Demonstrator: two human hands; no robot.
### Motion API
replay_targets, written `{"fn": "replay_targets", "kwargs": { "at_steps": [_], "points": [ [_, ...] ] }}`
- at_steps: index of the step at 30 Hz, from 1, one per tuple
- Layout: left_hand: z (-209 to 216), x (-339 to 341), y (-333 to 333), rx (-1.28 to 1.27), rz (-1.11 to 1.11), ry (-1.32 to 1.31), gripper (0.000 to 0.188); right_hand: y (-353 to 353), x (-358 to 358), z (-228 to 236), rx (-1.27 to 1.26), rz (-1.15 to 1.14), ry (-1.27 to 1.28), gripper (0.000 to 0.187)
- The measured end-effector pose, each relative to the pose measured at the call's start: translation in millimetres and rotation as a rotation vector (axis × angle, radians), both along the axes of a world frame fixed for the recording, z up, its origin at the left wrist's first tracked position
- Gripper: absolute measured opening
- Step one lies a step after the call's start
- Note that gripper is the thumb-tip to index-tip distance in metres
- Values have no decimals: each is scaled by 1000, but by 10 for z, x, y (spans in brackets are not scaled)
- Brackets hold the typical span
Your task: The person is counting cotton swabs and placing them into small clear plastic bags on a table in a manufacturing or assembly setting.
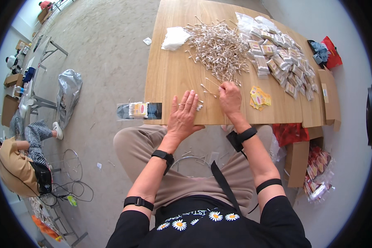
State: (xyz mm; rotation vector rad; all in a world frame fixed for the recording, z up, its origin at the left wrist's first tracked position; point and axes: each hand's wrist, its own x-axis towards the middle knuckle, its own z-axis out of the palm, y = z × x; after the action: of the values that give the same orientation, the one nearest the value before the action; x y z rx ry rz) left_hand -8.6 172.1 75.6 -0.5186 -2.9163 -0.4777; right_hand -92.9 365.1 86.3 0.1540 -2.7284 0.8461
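Observation:
My left hand (182, 115) lies flat near the table's front edge, its fingers stretched out over a few cotton swabs. White swab tips (199, 105) show just right of its fingers, and the palm hides the rest. My right hand (230, 99) is closed at the near end of a loose heap of cotton swabs (219, 47). Thin sticks run up to its fingertips, which partly hide what they pinch. Several yellow printed cards (260, 98) lie to its right. At the left corner, a bag with a card and swabs (139, 110) overhangs the edge.
Many filled swab packs (283, 58) are piled on the right of the wooden table (165, 74). A stack of clear bags (175, 38) lies at the left. Cardboard boxes (297, 163) stand at the right. A seated person (18, 165) is at the far left.

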Motion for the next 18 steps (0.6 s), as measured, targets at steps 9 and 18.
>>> {"fn": "replay_targets", "kwargs": {
  "at_steps": [9, 18],
  "points": [
    [-14, 6, -18, 12, 5, 0, 126, 167, 156, -42, 123, -264, 54, 8],
    [-32, 3, -4, 12, 6, 3, 126, 42, 42, -71, 245, 73, -28, 10]
  ]
}}
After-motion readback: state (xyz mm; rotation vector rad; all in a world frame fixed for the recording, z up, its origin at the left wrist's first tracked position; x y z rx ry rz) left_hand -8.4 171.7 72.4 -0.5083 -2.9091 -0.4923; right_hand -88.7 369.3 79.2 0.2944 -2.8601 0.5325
